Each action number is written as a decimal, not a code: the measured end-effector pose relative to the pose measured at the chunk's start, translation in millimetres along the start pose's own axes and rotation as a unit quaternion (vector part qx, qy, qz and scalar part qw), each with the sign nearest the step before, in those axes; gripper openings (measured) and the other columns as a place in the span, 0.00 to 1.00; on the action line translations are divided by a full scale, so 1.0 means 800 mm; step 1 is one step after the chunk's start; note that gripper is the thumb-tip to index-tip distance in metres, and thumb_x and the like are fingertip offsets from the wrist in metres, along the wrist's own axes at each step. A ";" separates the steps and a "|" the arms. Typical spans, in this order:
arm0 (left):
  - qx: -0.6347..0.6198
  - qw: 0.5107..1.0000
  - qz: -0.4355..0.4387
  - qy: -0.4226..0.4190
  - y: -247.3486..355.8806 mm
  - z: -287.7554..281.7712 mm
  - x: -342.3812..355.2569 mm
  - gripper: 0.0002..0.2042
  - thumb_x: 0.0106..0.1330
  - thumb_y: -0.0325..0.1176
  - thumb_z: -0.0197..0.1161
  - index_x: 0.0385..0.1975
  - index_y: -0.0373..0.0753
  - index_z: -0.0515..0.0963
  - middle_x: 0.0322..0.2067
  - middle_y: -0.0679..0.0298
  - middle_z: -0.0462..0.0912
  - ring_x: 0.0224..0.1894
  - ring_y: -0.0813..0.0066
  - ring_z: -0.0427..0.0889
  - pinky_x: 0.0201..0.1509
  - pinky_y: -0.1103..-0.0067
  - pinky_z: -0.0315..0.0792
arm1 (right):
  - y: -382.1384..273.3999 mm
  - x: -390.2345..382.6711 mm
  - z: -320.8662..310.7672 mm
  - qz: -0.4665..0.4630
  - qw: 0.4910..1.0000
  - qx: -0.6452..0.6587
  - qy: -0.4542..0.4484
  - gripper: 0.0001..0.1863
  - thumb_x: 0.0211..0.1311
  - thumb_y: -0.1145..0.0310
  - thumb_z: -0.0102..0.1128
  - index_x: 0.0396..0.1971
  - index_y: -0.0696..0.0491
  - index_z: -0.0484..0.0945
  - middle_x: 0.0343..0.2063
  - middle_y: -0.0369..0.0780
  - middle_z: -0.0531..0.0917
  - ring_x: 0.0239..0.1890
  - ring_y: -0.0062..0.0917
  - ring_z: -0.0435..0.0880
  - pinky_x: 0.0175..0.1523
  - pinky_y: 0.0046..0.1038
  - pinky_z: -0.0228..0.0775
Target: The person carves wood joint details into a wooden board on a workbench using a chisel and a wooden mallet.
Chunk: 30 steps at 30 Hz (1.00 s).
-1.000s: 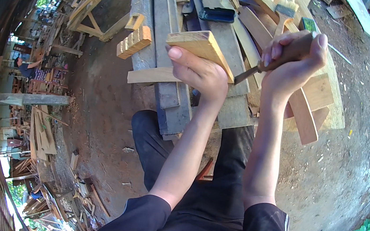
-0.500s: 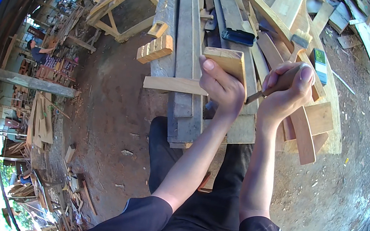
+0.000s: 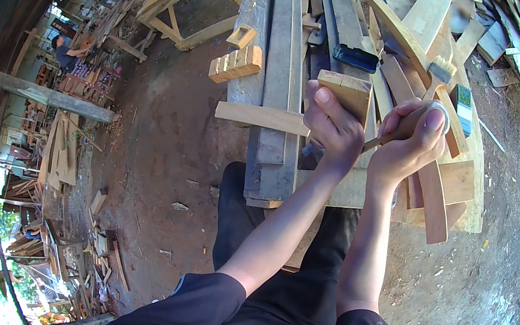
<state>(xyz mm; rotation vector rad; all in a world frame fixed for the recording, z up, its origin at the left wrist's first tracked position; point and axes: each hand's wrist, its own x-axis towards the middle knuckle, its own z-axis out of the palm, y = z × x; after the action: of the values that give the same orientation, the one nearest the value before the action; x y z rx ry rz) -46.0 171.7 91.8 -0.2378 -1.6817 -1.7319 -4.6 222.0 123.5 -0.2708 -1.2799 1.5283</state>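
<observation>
My left hand (image 3: pixel 336 128) is closed round a short wooden block (image 3: pixel 346 89), thumb along its near face and flat end up. Beside it on the right, my right hand (image 3: pixel 406 154) wraps round a brown wooden-handled tool, likely a chisel. The tool's narrow dark blade (image 3: pixel 372 143) points left at the block's lower side; whether it touches is hard to tell. Just past the right hand a paintbrush (image 3: pixel 442 70) with pale bristles stands up among the wood. Below both hands lie stacked planks (image 3: pixel 281 85) and a curved wooden piece (image 3: pixel 434 202).
A black tray (image 3: pixel 355 58) rests on the boards beyond my left hand. Grooved wooden blocks (image 3: pixel 236 63) and a crosswise wood strip (image 3: pixel 263 118) lie left. A green, white and blue box (image 3: pixel 462 111) sits right. A wooden frame (image 3: pixel 190 24) stands far left; a person (image 3: pixel 66 55) works beyond.
The whole view has shifted slightly, so the bench and planks appear further right. Both hands keep their grips on the block and the tool, with little movement between them.
</observation>
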 end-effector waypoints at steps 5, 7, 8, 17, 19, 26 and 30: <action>0.016 1.000 -0.017 -0.019 0.002 -0.002 0.000 0.23 0.83 0.46 0.37 0.31 0.33 0.68 0.21 0.53 0.75 0.22 0.59 0.77 0.26 0.69 0.66 | -0.002 -0.006 0.010 -0.003 1.000 0.003 -0.002 0.31 0.77 0.46 0.43 0.20 0.56 0.69 0.12 0.35 0.68 0.12 0.16 0.65 0.17 0.19 0.54; -0.002 1.000 -0.023 -0.010 -0.001 0.000 0.000 0.24 0.82 0.48 0.37 0.30 0.34 0.67 0.21 0.53 0.76 0.22 0.60 0.78 0.25 0.70 0.66 | -0.002 -0.007 0.013 -0.002 1.000 0.008 -0.003 0.30 0.77 0.47 0.43 0.19 0.56 0.68 0.12 0.35 0.67 0.12 0.15 0.64 0.18 0.18 0.53; -0.003 1.000 -0.024 -0.010 -0.002 -0.001 -0.001 0.24 0.82 0.48 0.37 0.30 0.34 0.67 0.21 0.53 0.76 0.22 0.60 0.78 0.25 0.70 0.66 | 0.002 -0.006 0.014 -0.029 1.000 0.000 -0.004 0.30 0.77 0.48 0.45 0.18 0.56 0.68 0.12 0.34 0.67 0.12 0.15 0.64 0.18 0.18 0.52; 0.151 0.980 0.127 0.023 -0.027 -0.002 -0.006 0.27 0.81 0.52 0.36 0.29 0.34 0.67 0.18 0.54 0.75 0.20 0.61 0.78 0.22 0.69 0.65 | 0.002 -0.011 0.020 -0.069 0.997 -0.033 -0.020 0.31 0.77 0.48 0.47 0.18 0.57 0.71 0.15 0.33 0.67 0.15 0.14 0.64 0.22 0.18 0.51; 0.136 0.985 0.107 0.018 -0.026 -0.003 -0.007 0.26 0.81 0.52 0.36 0.29 0.34 0.67 0.18 0.54 0.75 0.20 0.60 0.78 0.22 0.69 0.65 | 0.003 -0.011 0.020 -0.070 0.997 -0.034 -0.020 0.31 0.77 0.47 0.47 0.18 0.57 0.71 0.14 0.33 0.67 0.15 0.14 0.64 0.22 0.18 0.51; 0.082 0.996 0.041 0.003 -0.014 -0.005 -0.006 0.26 0.81 0.52 0.37 0.29 0.34 0.67 0.17 0.54 0.75 0.19 0.60 0.78 0.21 0.69 0.64 | 0.005 -0.012 0.019 -0.068 0.996 -0.048 -0.013 0.31 0.77 0.46 0.46 0.18 0.56 0.71 0.12 0.33 0.68 0.14 0.14 0.64 0.21 0.18 0.50; 0.031 1.000 -0.005 0.004 -0.001 0.002 -0.004 0.26 0.81 0.51 0.37 0.29 0.34 0.67 0.17 0.54 0.75 0.18 0.58 0.77 0.21 0.68 0.63 | 0.001 -0.008 0.015 -0.022 0.999 -0.028 0.004 0.31 0.76 0.44 0.44 0.19 0.55 0.71 0.12 0.33 0.70 0.13 0.14 0.64 0.19 0.18 0.50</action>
<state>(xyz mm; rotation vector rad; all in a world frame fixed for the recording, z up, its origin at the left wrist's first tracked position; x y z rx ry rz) -44.4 174.7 89.5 -0.1943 -1.7306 -1.6834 -11.0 210.4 125.1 -0.2814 -1.3157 1.4543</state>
